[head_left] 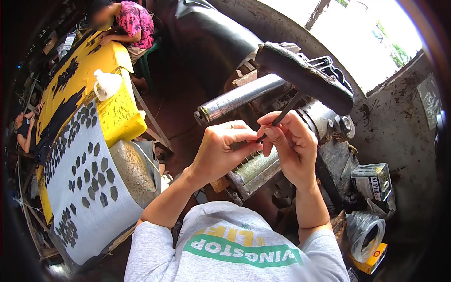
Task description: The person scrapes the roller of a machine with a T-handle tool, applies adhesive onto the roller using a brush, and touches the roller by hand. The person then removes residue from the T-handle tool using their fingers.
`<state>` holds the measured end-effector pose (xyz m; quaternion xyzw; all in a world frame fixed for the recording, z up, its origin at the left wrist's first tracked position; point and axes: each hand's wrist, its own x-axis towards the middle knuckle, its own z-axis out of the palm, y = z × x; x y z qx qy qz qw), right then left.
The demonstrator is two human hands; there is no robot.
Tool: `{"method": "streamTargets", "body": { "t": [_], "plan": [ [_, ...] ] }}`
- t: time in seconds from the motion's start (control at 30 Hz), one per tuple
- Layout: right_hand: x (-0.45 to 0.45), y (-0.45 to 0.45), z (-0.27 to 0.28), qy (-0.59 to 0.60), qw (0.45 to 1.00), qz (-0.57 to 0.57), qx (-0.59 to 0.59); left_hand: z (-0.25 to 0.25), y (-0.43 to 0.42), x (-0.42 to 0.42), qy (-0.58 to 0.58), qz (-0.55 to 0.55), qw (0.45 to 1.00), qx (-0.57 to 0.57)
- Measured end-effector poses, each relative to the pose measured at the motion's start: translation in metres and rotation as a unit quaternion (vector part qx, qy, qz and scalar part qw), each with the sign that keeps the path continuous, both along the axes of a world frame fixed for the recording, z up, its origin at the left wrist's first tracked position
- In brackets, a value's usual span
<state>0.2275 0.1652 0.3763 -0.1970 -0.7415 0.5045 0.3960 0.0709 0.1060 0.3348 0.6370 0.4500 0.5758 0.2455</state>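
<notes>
My left hand (228, 148) pinches the lower end of a thin dark strip (289, 108) between thumb and fingers. Just to its right, my right hand (293, 145) has its fingers closed around the same strip a little higher up. The strip slants up to the right, to a thick black belt-like part (305, 77) of a machine; whether it touches that part I cannot tell. A shiny metal cylinder (244, 96) lies behind my hands. Below them is a worn metal machine part with a greenish roller-like surface (256, 169).
A long yellow-covered table (112, 56) on the left bears a grey sheet (89, 207) with many dark cut pieces and a white jug (107, 84). A person in a pink shirt (135, 23) sits at its far end. A tin (372, 181) and plastic-wrapped coil (365, 235) are right.
</notes>
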Motion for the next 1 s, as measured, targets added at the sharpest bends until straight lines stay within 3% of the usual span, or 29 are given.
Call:
{"method": "streamTargets", "body": {
  "t": [1.0],
  "plan": [
    [0.001, 0.003, -0.016, -0.031, 0.999, 0.016, -0.013, -0.02, 0.006, -0.009, -0.014, -0.084, 0.996, -0.002]
  ]
}}
